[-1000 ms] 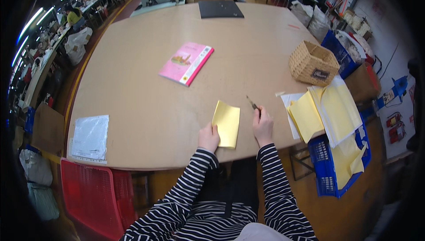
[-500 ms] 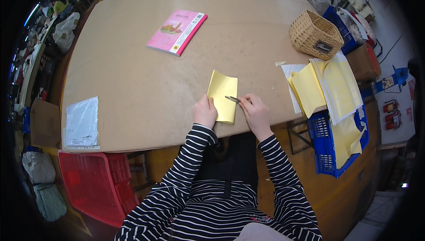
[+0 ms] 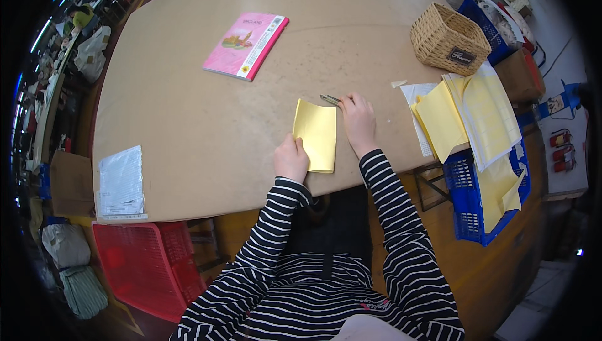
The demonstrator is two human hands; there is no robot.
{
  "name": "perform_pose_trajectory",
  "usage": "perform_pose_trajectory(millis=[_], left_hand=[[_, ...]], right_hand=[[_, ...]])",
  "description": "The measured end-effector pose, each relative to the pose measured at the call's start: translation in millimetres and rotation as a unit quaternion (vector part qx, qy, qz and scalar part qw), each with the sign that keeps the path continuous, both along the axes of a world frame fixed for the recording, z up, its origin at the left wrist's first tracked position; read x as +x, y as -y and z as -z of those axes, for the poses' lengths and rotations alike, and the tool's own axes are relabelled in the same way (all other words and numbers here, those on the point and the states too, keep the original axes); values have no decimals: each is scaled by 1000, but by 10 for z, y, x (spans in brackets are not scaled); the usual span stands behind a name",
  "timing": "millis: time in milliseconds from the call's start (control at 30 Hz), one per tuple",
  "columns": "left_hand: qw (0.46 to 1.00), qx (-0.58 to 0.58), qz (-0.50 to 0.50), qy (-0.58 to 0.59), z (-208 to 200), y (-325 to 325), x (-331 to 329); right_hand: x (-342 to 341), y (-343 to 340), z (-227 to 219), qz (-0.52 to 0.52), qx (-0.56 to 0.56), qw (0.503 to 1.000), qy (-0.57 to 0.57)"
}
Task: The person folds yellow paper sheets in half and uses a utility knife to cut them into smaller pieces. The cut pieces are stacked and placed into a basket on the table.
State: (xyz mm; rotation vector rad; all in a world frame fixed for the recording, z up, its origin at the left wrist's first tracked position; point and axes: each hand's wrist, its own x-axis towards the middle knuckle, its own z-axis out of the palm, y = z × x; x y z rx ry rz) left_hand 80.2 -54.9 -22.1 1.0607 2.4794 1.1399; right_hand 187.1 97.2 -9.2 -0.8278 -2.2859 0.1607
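Near edge of the surface (image 3: 207,128): we've got the paper (image 3: 320,134), plain yellow, folded, top edge curved. Our left hand (image 3: 291,158) is clamped on its left side; our right hand (image 3: 359,118), apart from the left, grips a slim metal tool (image 3: 330,99) just beyond the paper's top edge. Surface is tan, faintly smudged. Red crate (image 3: 141,266) at left, blue crate (image 3: 465,215) at right, brown floor (image 3: 495,278). Lettering shows on the pink book (image 3: 241,46) and the basket's (image 3: 433,40) dark label (image 3: 462,56); sleeved sheet's (image 3: 121,184) print is too small for us.
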Motion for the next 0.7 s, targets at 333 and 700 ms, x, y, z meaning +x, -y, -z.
perform_pose_trajectory(millis=[333, 700], left_hand=[[1000, 12, -7, -5, 82, 6, 47], [998, -27, -13, -48, 9, -132, 16]], right_hand=[[504, 514, 90, -105, -63, 992, 41], [528, 605, 1, -49, -29, 996, 65]])
